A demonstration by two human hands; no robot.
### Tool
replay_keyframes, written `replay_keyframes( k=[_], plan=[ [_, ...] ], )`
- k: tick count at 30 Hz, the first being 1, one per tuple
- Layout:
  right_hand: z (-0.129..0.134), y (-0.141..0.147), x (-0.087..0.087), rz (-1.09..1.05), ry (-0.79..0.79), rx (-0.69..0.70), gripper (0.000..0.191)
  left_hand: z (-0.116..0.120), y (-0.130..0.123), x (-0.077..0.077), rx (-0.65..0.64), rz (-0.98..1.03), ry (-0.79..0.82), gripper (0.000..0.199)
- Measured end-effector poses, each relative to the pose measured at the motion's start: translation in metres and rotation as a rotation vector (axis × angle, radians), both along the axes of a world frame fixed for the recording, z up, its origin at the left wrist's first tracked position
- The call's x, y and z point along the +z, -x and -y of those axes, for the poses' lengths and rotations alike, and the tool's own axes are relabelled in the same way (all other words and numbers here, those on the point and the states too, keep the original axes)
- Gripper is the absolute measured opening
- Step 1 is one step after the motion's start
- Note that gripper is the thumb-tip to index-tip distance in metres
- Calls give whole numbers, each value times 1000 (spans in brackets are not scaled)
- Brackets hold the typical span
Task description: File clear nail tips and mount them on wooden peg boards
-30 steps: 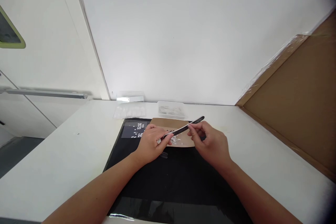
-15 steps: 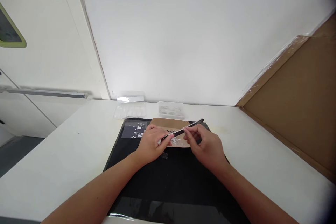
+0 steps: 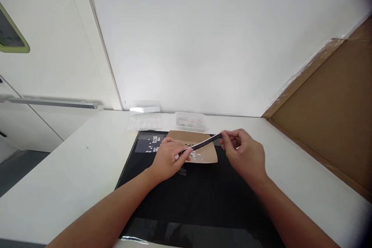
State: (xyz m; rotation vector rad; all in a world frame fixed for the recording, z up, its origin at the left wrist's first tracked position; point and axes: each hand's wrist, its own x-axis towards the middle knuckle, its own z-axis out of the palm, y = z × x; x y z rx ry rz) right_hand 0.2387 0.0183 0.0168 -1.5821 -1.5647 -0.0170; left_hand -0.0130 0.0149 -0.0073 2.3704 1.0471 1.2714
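Observation:
My left hand (image 3: 170, 159) is closed on the lower left end of a nail file (image 3: 207, 142), a thin black strip with a pale edge. The file slants up to the right and bows slightly. At its far end, my right hand (image 3: 244, 153) pinches the tip between thumb and fingers. Below the file lies a sheet of brown paper (image 3: 213, 155), with small white pieces (image 3: 195, 155) and some dark bits scattered on it. A small clear piece (image 3: 182, 171) rests on the black mat (image 3: 188, 197) beside my left hand. My left fingers hide part of the paper.
Behind the mat stand an open clear plastic case (image 3: 143, 122) and a shallow translucent box (image 3: 190, 121) with pale contents. A dark sheet bearing white marks (image 3: 149, 143) lies at the mat's back left. Cardboard (image 3: 322, 112) leans at the right of the white table (image 3: 87, 162).
My right hand has moved right and slightly up along the nail file to its far end, uncovering the paper's right corner. My left hand keeps its place.

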Motion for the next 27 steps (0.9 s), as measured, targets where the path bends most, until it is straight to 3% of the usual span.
replay_keyframes(
  k=[4, 7, 14, 20, 22, 27],
  plan=[
    [14, 22, -6, 114, 42, 226, 28, 0, 0, -1, 10, -15, -15, 34],
    [21, 33, -8, 155, 18, 288, 30, -1, -1, -1, 1, -18, -27, 33],
    [5, 8, -1, 24, 6, 18, 25, 2, -2, 5, -14, 27, 15, 36],
    [-2, -3, 1, -100, -104, -12, 30, 5, -4, 11, 20, 102, 137, 38],
    [1, 2, -3, -77, -84, 53, 30, 5, -3, 12, 20, 115, 142, 39],
    [10, 22, -15, 112, -36, 419, 29, 4, -3, 10, 10, 112, 129, 38]
  ],
)
